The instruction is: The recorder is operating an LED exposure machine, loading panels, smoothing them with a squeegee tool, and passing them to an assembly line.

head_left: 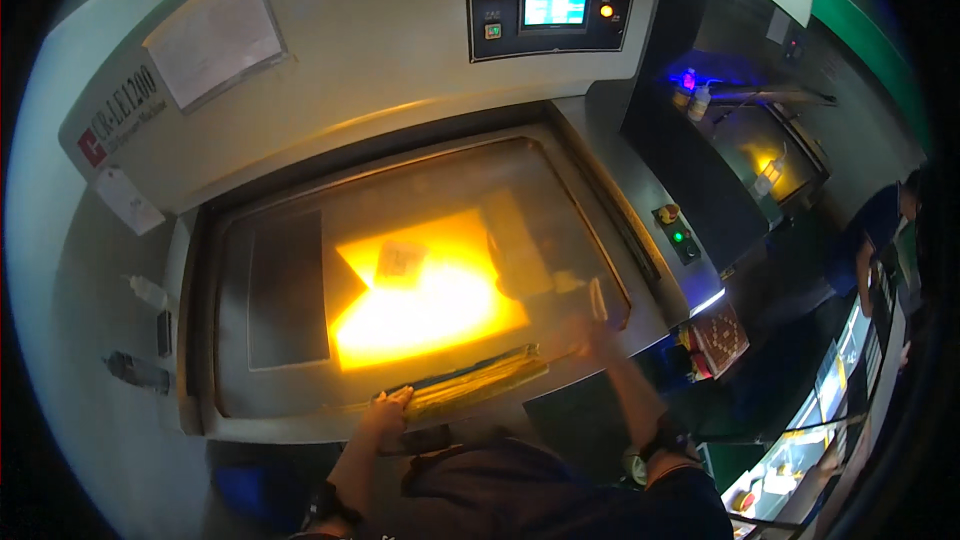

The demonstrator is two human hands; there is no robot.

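At the front edge of the machine's glass-like bed lies a long, narrow, glossy yellow strip with a dark edge (475, 385); its exact kind I cannot make out. My left hand (390, 410) is closed on its left end. Beyond its right end, over the bed's front right corner, my right hand (596, 338) is smeared by motion, its fingers unclear. Next to it shows a pale, blurred, narrow thing (598, 300); whether I hold it I cannot tell. A bright yellow lit sheet area (420, 315) fills the bed's middle, with a small pale square piece (401, 263) on it.
A dark rectangular sheet (287, 290) lies on the bed's left. The raised metal frame (610, 230) borders the bed. Above it is a control panel (548, 8); right, a button box (678, 235). Bottles (148, 290) stand left. Another person (870, 240) works far right, near a lit table.
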